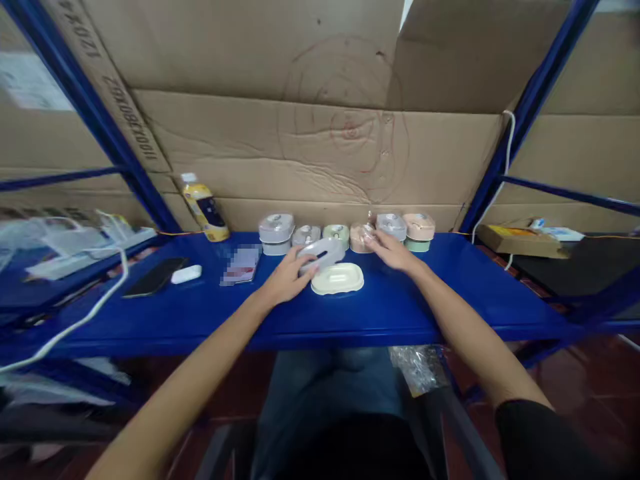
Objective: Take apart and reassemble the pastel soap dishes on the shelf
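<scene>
While the left hand (289, 279) curls half closed around the near edge of a tilted grey plastic soap box lid (323, 253), the right hand (393, 251) lies spread and mostly open toward the far side of the blue steel shelf (400, 313). Its fingertips are at a peach soap box (361, 239) and a small clear piece (370, 230); blur hides whether it grips anything. The lid sits close above a cream soap dish (337, 279), just near of the far row of boxes.

Risks: a one-sided hold could let the lid slip and strike the dish. The right hand's reach could nudge the closely set boxes. The stacked grey box (276, 233) looks easiest to topple if knocked.
</scene>
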### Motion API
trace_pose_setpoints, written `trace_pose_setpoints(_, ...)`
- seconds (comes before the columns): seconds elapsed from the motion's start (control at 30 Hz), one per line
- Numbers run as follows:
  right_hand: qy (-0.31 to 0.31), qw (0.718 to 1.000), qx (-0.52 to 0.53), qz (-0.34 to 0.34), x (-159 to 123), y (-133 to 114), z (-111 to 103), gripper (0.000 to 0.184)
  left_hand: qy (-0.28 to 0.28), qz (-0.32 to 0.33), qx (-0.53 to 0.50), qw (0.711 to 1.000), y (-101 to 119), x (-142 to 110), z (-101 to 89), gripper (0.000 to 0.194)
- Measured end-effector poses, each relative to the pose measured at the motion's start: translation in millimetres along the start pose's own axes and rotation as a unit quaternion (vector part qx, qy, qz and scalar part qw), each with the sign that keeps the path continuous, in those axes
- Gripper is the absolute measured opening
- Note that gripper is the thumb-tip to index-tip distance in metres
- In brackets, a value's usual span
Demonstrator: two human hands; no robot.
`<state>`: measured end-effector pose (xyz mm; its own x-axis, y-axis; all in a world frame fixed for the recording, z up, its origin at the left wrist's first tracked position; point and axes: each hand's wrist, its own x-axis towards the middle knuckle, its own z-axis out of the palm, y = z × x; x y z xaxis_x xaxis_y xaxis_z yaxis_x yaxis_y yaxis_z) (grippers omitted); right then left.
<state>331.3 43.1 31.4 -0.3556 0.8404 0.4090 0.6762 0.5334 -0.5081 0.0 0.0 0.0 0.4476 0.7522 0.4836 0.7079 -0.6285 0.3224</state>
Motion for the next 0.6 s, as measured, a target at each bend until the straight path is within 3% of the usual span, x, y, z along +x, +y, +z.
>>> trace_pose_setpoints(0.13, 0.034, 0.997, 0.021, -0.065, -2.4, -13.1, 8.1, 0.063, -0.060, 0.058, -0.019, 0.996, 19.6, -3.9, 2.9, 0.049)
trace_pose_setpoints(0.2, 0.031, 0.994, 0.023, -0.101, -5.1, -22.5, 12.5, 0.069, -0.073, 0.066, -0.038, 0.994, 23.0, -2.8, 7.9, 0.055)
trace_pose_setpoints(0.4, -0.024, 0.992, -0.021, -0.121, -11.3, -49.7, 26.9, 0.086, -0.034, -0.006, -0.124, 0.992, 16.5, 4.9, 25.3, 0.114)
trace_pose_setpoints(0.6, -0.038, 0.987, -0.091, -0.130, -8.6, -51.7, 39.9, 0.088, -0.034, -0.053, -0.188, 0.980, 14.6, 8.7, 29.2, 0.125)
